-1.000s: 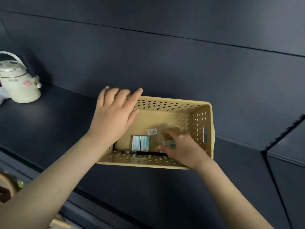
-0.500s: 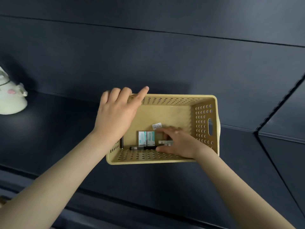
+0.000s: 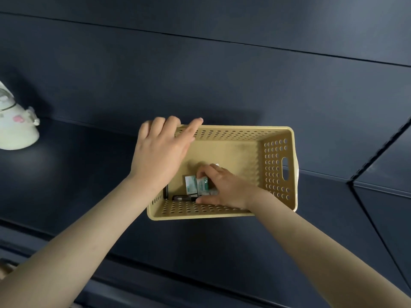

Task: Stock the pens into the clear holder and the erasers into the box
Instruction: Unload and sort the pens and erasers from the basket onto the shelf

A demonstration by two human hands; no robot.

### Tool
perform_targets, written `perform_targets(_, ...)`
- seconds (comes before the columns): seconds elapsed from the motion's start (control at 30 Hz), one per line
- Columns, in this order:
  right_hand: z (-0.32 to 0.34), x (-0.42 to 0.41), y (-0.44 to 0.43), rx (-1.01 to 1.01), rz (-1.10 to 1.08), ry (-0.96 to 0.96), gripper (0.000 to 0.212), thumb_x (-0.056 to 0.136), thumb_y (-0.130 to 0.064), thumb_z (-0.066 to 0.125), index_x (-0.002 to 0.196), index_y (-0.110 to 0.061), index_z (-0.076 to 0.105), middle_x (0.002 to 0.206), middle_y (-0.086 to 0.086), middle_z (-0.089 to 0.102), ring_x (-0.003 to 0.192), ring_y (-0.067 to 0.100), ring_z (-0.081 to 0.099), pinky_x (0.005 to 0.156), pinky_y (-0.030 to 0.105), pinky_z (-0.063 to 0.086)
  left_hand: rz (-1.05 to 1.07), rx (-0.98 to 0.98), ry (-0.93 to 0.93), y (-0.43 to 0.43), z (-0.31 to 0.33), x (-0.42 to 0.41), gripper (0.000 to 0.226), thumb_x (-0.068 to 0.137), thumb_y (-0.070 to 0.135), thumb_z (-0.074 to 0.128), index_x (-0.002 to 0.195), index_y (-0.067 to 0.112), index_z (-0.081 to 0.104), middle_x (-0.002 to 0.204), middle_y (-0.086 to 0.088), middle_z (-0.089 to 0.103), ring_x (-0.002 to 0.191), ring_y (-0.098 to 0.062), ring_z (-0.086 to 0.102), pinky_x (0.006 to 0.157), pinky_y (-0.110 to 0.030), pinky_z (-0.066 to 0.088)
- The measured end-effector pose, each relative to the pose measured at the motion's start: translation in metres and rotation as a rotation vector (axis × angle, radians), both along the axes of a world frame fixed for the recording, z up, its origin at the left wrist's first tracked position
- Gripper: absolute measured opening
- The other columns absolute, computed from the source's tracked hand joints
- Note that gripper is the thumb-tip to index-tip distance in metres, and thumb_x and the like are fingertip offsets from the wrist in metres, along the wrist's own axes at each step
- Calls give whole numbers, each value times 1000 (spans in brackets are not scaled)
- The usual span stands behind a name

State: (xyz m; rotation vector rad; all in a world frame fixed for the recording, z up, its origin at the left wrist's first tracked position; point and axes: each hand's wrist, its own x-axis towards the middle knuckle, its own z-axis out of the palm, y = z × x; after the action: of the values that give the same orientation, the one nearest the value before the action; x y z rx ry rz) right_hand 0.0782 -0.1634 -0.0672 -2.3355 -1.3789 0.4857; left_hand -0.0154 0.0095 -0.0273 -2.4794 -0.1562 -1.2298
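Since 0.5 s ago my right hand (image 3: 222, 188) has moved a little to the left inside the yellow basket (image 3: 279, 152). It now grips the tilted eraser (image 3: 202, 185), which was lying flat before. The thumb is at the near side of this green-and-white pack and the curled fingers come over its far edge, so the pack is lifted at 1 side.

The second eraser (image 3: 190, 185) lies flat on the basket floor, and it touches the tilted eraser on the left side. A black pen (image 3: 183, 198) lies along the near wall, just in front of the 2 erasers, and its right end reaches my right thumb. A dark thin object (image 3: 165, 192) lies against the left wall, mostly hidden by my left wrist; I cannot tell if it is a pen.

My left hand (image 3: 160, 156) rests on the far left corner of the basket and holds nothing. Its fingers are almost straight over the rim and the index finger points along the far wall.

The basket stands on a dark blue shelf (image 3: 77, 174). A white pot (image 3: 15, 134) stands on the same shelf, well apart to the left.
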Motion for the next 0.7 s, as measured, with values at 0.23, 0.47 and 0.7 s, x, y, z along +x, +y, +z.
perform_targets(0.23,-4,-5,16,-16,49,170,56,86,-47,70,131,-31,41,132,-5,54,121,15,50,104,34,42,-4,-9,-23,1,-1,2,34,104,29,42,138,27,51,101,-6,60,92,-30,55,84,-45,42)
perform_targets(0.47,-2,-3,28,-72,66,230,58,87,-47,69,136,-26,46,135,-2,52,122,16,49,101,31,42,-6,-49,-21,4,0,6,33,104,29,44,135,28,54,100,-6,61,92,-30,55,82,-45,42)
perform_targets(0.7,-11,-2,27,-28,128,123,29,89,-47,66,96,-19,58,100,-1,56,88,16,51,81,33,46,-4,-73,-44,2,0,2,32,104,28,42,132,29,57,98,-4,60,91,-29,54,81,-43,40)
